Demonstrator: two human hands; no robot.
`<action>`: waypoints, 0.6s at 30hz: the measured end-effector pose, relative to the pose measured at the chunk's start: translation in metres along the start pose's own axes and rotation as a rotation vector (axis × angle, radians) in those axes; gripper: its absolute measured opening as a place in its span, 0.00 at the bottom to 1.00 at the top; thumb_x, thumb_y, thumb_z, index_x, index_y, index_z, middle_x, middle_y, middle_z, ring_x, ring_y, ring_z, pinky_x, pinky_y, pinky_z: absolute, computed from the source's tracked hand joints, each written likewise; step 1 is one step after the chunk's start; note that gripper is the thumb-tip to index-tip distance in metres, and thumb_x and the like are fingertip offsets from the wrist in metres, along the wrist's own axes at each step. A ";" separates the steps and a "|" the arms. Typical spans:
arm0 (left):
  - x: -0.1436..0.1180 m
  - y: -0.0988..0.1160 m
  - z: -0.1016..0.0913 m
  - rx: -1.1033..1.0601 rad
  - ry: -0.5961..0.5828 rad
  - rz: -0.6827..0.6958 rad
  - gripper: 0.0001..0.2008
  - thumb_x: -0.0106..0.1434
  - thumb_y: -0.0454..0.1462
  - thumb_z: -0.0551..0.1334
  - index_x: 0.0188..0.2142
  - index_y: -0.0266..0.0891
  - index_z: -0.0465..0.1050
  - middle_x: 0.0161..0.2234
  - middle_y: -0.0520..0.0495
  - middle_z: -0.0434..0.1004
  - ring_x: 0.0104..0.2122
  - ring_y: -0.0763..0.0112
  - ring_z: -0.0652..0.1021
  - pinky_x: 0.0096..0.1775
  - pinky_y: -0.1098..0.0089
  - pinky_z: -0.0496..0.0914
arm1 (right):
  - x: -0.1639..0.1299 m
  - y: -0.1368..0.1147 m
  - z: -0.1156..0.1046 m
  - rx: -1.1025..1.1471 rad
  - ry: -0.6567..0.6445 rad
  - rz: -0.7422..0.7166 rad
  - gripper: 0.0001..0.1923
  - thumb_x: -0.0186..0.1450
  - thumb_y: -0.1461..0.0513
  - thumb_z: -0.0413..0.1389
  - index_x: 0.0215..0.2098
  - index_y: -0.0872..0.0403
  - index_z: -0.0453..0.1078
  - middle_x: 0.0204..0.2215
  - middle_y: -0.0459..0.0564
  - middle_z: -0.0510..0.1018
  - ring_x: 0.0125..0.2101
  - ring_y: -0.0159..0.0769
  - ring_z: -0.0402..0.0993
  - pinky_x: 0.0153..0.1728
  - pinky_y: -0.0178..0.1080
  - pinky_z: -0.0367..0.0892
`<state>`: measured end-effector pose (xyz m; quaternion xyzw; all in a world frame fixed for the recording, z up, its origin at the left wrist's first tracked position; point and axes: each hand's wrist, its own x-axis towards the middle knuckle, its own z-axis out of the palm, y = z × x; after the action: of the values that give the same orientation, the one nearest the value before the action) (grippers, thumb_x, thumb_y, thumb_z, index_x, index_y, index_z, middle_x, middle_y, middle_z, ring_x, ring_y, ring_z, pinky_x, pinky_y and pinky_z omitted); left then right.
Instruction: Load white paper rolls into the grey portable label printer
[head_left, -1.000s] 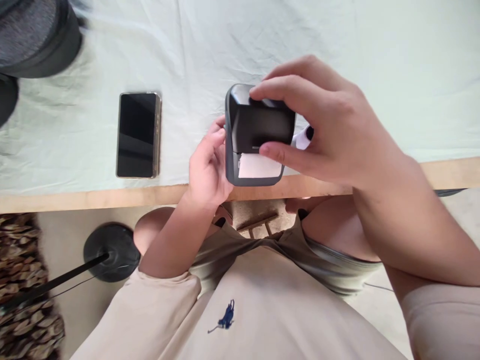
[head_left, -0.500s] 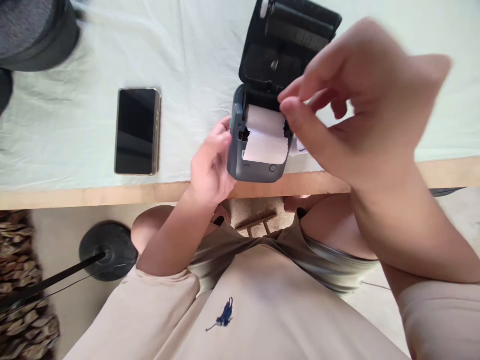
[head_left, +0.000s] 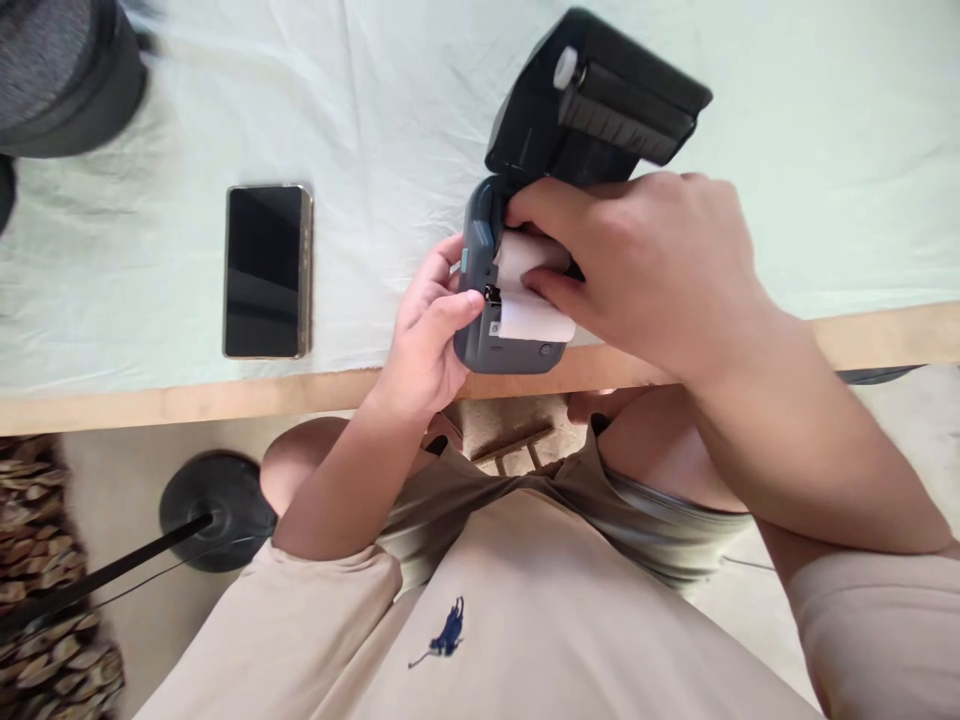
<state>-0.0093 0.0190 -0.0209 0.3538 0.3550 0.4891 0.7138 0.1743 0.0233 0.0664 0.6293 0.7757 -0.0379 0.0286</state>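
Observation:
A small grey label printer (head_left: 514, 358) is held near the table's front edge, its black lid (head_left: 600, 100) swung up and back. My left hand (head_left: 427, 345) grips the printer's left side, thumb on the rim of the paper bay. Inside the bay lies a white paper roll (head_left: 525, 255), and its loose strip (head_left: 534, 320) hangs forward over the printer's front. My right hand (head_left: 652, 260) reaches in from the right, with thumb and forefinger around the roll. Its other fingers and the roll's right end are hidden.
A phone (head_left: 264, 270) with a dark screen lies on the pale cloth (head_left: 360, 150) to the left. A round black object (head_left: 75, 90) stands at the far left corner. The wooden table edge (head_left: 187, 400) runs in front of my lap; a black round base (head_left: 214, 500) is on the floor.
My right hand has come down from above the printer's right side onto the paper roll. The printer has tilted slightly, and its open lid now leans further right.

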 end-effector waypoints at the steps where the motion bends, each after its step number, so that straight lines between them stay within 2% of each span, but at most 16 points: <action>1: 0.000 0.001 0.001 -0.010 0.010 0.001 0.18 0.60 0.42 0.72 0.48 0.42 0.74 0.38 0.47 0.81 0.61 0.44 0.83 0.56 0.50 0.82 | 0.000 0.002 -0.002 0.052 0.012 0.001 0.19 0.74 0.55 0.55 0.61 0.38 0.75 0.40 0.48 0.87 0.38 0.48 0.84 0.35 0.48 0.68; 3: 0.001 0.003 0.003 -0.043 0.039 -0.003 0.17 0.61 0.40 0.70 0.48 0.40 0.74 0.38 0.46 0.82 0.63 0.45 0.82 0.58 0.50 0.81 | -0.002 0.010 -0.006 0.230 0.101 -0.021 0.21 0.72 0.57 0.57 0.62 0.37 0.74 0.44 0.44 0.87 0.37 0.43 0.84 0.37 0.46 0.71; 6: 0.002 0.006 0.007 -0.080 0.081 -0.034 0.15 0.63 0.39 0.66 0.48 0.37 0.74 0.41 0.43 0.83 0.64 0.46 0.82 0.60 0.51 0.81 | -0.003 0.020 -0.008 0.474 0.262 -0.073 0.23 0.70 0.58 0.57 0.63 0.39 0.73 0.54 0.42 0.86 0.41 0.38 0.85 0.37 0.41 0.75; 7: 0.002 0.006 0.008 -0.092 0.080 -0.052 0.15 0.64 0.39 0.65 0.49 0.37 0.74 0.43 0.42 0.83 0.63 0.46 0.82 0.60 0.51 0.81 | -0.003 0.020 -0.007 0.483 0.251 -0.070 0.24 0.70 0.59 0.57 0.64 0.41 0.74 0.54 0.42 0.85 0.42 0.38 0.86 0.39 0.41 0.76; 9: 0.003 0.006 0.009 -0.112 0.069 -0.074 0.16 0.63 0.39 0.66 0.50 0.37 0.73 0.46 0.42 0.84 0.61 0.46 0.84 0.58 0.52 0.81 | 0.001 0.016 -0.003 0.403 0.135 -0.047 0.25 0.70 0.61 0.56 0.65 0.43 0.74 0.53 0.44 0.86 0.40 0.41 0.84 0.45 0.45 0.77; 12: 0.005 0.004 0.009 -0.126 0.057 -0.072 0.16 0.64 0.39 0.67 0.50 0.37 0.73 0.44 0.43 0.85 0.57 0.48 0.86 0.55 0.54 0.82 | 0.009 0.005 0.002 0.246 -0.002 0.005 0.25 0.72 0.61 0.54 0.66 0.41 0.73 0.51 0.45 0.87 0.40 0.46 0.82 0.49 0.50 0.75; 18: 0.005 0.005 0.011 -0.138 0.034 -0.071 0.08 0.69 0.36 0.60 0.46 0.39 0.74 0.35 0.48 0.82 0.54 0.54 0.87 0.53 0.58 0.83 | 0.010 0.002 0.000 0.208 -0.019 -0.015 0.24 0.73 0.60 0.50 0.64 0.39 0.73 0.52 0.46 0.86 0.46 0.48 0.82 0.47 0.49 0.72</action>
<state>-0.0005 0.0237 -0.0117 0.2826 0.3447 0.4928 0.7473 0.1738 0.0335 0.0659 0.6228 0.7719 -0.1244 -0.0299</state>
